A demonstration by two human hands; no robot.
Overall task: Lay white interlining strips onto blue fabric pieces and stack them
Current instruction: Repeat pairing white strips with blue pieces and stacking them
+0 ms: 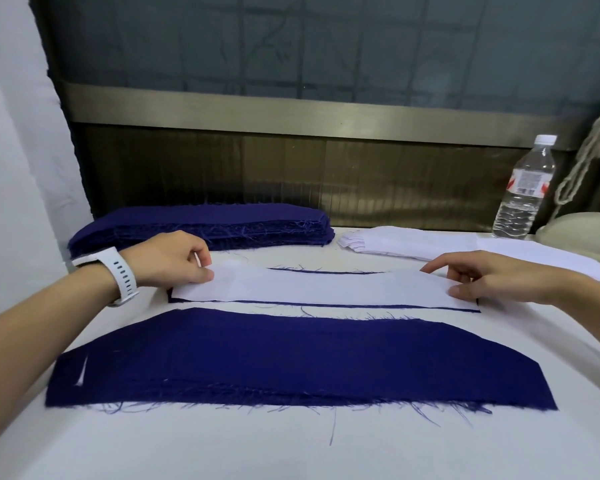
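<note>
Head view: we are laying a strip (326, 289) on a blue piece (326, 305), mid-table (222, 445). Our left hand (174, 259) pinches its left end and our right hand (482, 278) pinches its right end. Next, we judge, we need to square the edges and then stack the pair.

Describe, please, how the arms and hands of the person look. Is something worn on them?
Both forearms are bare, with no sleeves in view, and no gloves. The left wrist carries a white watch strap with small oval holes; its face is hidden. No ring shows on the left hand or the right hand.
</note>
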